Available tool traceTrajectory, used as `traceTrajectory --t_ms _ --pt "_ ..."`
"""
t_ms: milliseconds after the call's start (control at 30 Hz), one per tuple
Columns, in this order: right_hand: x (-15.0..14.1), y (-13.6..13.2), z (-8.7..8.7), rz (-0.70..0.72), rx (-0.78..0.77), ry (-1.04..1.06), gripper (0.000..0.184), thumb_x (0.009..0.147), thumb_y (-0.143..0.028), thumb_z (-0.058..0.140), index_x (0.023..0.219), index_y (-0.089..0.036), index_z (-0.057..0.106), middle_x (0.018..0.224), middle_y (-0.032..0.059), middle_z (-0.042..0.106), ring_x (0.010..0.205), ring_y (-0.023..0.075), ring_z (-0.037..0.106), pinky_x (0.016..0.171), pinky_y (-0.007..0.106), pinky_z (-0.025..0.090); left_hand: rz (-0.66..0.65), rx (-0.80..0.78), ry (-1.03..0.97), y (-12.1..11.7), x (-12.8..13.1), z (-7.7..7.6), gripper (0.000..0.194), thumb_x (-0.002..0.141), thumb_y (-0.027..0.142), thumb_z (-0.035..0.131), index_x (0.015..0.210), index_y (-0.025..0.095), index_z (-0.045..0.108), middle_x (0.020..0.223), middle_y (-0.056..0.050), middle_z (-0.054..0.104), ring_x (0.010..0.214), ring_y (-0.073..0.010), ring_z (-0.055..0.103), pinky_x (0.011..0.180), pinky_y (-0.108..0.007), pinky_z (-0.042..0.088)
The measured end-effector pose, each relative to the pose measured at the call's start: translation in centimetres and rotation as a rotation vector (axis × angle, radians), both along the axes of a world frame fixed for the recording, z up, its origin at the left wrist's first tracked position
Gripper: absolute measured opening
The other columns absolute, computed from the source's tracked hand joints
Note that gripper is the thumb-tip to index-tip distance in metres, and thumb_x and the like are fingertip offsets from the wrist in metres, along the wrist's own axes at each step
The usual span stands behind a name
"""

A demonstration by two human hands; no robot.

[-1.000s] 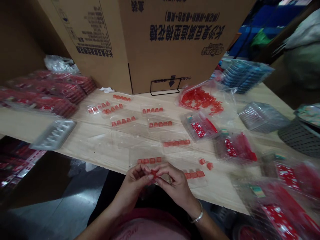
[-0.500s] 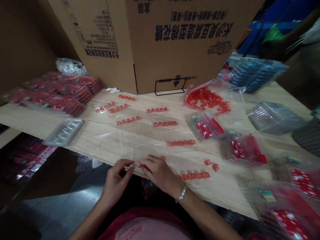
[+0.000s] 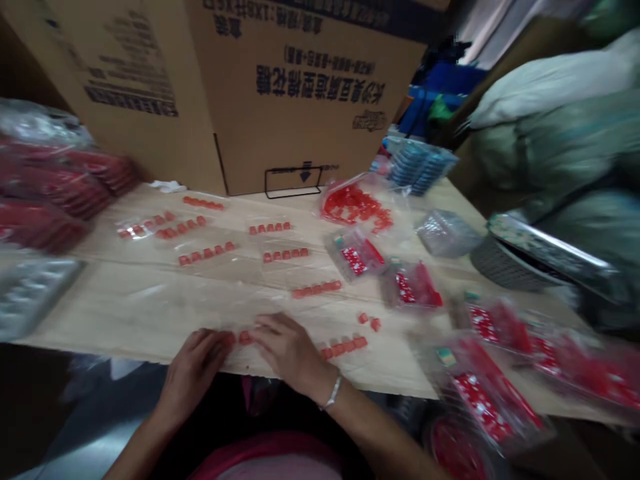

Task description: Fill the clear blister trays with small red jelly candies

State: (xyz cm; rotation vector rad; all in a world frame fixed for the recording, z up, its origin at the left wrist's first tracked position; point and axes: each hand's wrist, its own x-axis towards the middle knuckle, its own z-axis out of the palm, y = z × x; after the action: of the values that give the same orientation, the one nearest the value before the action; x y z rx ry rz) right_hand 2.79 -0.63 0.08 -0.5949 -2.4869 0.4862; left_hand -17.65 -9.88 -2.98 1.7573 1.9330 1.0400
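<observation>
My left hand (image 3: 194,363) and my right hand (image 3: 286,348) rest at the front edge of the wooden table (image 3: 140,303). Their fingertips meet over a short row of small red pieces (image 3: 241,337) in clear film. Both hands look closed on that row, though the picture is smeared by motion. Another such row (image 3: 345,347) lies just right of my right hand, with two loose red pieces (image 3: 369,321) beyond it. A bracelet sits on my right wrist.
More rows of red pieces (image 3: 285,255) lie across the table before a large cardboard box (image 3: 300,100). A bag of loose red pieces (image 3: 354,203) and red packets (image 3: 415,287) lie right. Red packs (image 3: 55,193) and a clear tray (image 3: 30,293) sit left, a basket (image 3: 500,261) far right.
My hands went from pinching a red piece near my body down onto the table edge, onto a row of red pieces. The view has swung to the right and blurred.
</observation>
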Motion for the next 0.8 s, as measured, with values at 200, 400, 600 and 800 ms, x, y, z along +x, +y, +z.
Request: traceTrajectory --t_ms 200,400,600,800 --pt "14.4 2.4 -1.1 -0.734 -0.142 -0.056 0.019 0.089 -0.021 0.048 0.094 -0.017 0.067 0.091 0.0092 0.067 0.085 0.0224 0.060 0.075 0.034 0.047 -0.007 0.116 0.066 1.1 0.6 0.1 0.025 0.080 0.040 0.060 0.100 0.025 0.063 0.087 -0.003 0.064 0.072 -0.0177 0.062 0.062 -0.025 0.050" --pt "15.0 3.8 -1.8 -0.707 -0.173 -0.143 0.022 0.085 -0.018 0.045 0.090 -0.017 0.067 0.090 0.0078 0.069 0.084 0.0220 0.060 0.076 0.034 0.045 0.002 0.271 0.077 2.3 4.0 2.1 0.008 0.081 0.025 0.059 0.085 0.024 0.065 0.078 -0.003 0.064 0.071 -0.0179 0.062 0.066 -0.027 0.049" --pt "15.1 5.6 -2.1 -0.664 -0.239 -0.255 0.024 0.082 -0.028 0.047 0.090 -0.018 0.068 0.089 0.0084 0.069 0.081 0.0220 0.062 0.071 0.032 0.045 -0.234 0.110 0.008 2.6 6.8 2.8 0.017 0.083 0.015 0.051 0.085 0.021 0.067 0.079 -0.006 0.066 0.078 -0.0192 0.062 0.071 -0.029 0.048" --pt "13.8 5.0 -0.2 -0.626 -0.291 -0.175 0.023 0.082 -0.032 0.048 0.080 -0.019 0.067 0.081 0.0091 0.066 0.077 0.0235 0.060 0.068 0.033 0.045 -0.251 0.000 -0.258 2.9 8.9 3.6 0.019 0.083 0.017 0.053 0.088 0.021 0.071 0.086 -0.009 0.068 0.085 -0.0219 0.061 0.077 -0.033 0.046"
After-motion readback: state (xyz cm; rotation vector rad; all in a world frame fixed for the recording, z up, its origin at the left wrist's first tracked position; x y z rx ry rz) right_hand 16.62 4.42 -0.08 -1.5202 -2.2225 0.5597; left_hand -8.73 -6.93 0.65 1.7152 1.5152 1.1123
